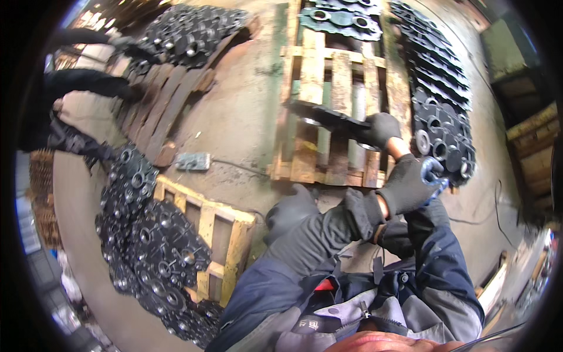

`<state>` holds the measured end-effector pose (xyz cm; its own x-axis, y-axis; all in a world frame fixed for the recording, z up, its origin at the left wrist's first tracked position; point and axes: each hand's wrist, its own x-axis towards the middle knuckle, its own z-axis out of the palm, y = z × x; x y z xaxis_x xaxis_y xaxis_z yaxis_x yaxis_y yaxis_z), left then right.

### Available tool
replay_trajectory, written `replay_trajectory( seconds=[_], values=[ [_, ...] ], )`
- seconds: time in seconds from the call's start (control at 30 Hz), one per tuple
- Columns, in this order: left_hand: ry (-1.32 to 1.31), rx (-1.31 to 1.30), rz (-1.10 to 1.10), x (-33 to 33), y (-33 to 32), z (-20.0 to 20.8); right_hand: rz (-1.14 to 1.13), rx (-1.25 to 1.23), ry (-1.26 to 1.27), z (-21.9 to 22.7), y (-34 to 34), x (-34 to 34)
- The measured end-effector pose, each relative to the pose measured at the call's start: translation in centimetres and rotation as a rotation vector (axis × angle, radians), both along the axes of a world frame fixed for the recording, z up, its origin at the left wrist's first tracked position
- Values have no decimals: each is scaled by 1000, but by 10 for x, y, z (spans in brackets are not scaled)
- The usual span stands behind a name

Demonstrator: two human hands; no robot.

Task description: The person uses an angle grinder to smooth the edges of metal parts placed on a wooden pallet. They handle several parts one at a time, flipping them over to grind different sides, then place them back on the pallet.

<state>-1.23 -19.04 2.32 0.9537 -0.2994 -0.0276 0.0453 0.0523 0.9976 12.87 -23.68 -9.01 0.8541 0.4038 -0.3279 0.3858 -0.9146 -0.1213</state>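
Observation:
My right hand [384, 130], in a dark grey glove, is closed on one end of a dark metal plate [328, 117]. The plate is tilted nearly edge-on above a wooden pallet [308, 158]. My left hand [404, 185], gloved too, is closed in front of my right forearm, its arm crossing from the left. Something blue [433, 173] shows at its fingers; I cannot make out whether it is a held thing or part of the glove. Flat dark castings with round holes [340, 20] lie on the pallet's far end.
Rows of dark castings [443, 129] stand along the pallet's right side. At left, more castings [158, 252] lie by a yellow pallet [234, 234]. A co-worker's dark sleeve [88, 85] reaches toward rusty bars [164, 105]. A small box with a cable [192, 161] sits on the floor.

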Motion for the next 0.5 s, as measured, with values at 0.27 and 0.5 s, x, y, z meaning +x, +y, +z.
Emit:
replay_trajectory(
  seconds=[0.27, 0.5],
  values=[
    [130, -7, -34, 7, 19, 15, -65, 148, -34, -17, -25, -3],
    [-14, -34, 69, 9, 11, -4, -46, 101, -30, -3, 3, -4]
  ],
)
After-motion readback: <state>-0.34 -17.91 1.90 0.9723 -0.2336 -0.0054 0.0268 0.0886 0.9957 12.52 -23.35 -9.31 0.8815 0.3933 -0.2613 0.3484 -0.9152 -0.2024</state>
